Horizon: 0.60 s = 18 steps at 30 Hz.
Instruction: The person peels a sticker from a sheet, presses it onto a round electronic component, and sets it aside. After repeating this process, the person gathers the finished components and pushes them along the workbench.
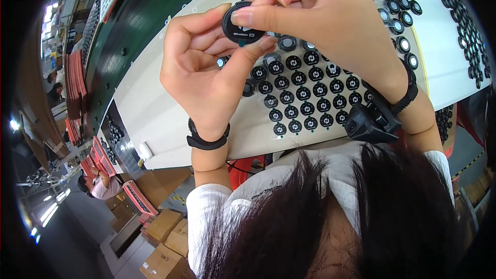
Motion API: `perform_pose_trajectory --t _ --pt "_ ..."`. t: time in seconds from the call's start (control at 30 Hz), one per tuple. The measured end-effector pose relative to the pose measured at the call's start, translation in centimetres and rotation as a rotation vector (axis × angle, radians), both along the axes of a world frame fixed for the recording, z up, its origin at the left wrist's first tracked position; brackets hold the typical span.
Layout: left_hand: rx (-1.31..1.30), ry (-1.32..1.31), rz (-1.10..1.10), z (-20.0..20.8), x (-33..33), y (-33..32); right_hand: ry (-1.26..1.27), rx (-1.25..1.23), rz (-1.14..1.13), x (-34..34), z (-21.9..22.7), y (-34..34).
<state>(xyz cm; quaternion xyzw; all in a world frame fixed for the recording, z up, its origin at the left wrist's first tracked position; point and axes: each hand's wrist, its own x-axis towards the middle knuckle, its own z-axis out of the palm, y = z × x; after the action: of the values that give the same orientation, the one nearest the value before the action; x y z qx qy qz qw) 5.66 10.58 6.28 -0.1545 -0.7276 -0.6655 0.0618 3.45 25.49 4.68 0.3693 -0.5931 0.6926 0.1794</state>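
Note:
A black round disc with white markings and a small green tab at its lower edge is held up above the table. My left hand pinches its rim between thumb and fingers. The thumb of my right hand lies flat across the disc's face, its other fingers curled behind and partly hidden. Below my hands, on the table, rows of black round labels with white symbols and green tabs are laid out. Several black ring-shaped pieces sit just above those rows, partly covered by my right hand.
More black rings with pale centres stand right of my right hand, and others cover a white sheet beyond. A small white bottle lies near the table's left edge. A person sits farther left, near cardboard boxes.

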Motion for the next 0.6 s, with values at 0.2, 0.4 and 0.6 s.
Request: perform_pose_trajectory --t 0.2,0.4,0.6 --pt "-0.011 0.065 0.004 0.2 0.2 -0.3 0.111 0.062 -0.189 0.4 1.1 -0.3" --pt "-0.142 0.307 0.125 1.0 2.0 -0.1 -0.23 0.071 -0.067 1.1 3.3 0.5" --pt "-0.084 0.352 0.101 1.5 2.8 -0.2 -0.611 0.085 0.083 1.3 5.8 1.4"
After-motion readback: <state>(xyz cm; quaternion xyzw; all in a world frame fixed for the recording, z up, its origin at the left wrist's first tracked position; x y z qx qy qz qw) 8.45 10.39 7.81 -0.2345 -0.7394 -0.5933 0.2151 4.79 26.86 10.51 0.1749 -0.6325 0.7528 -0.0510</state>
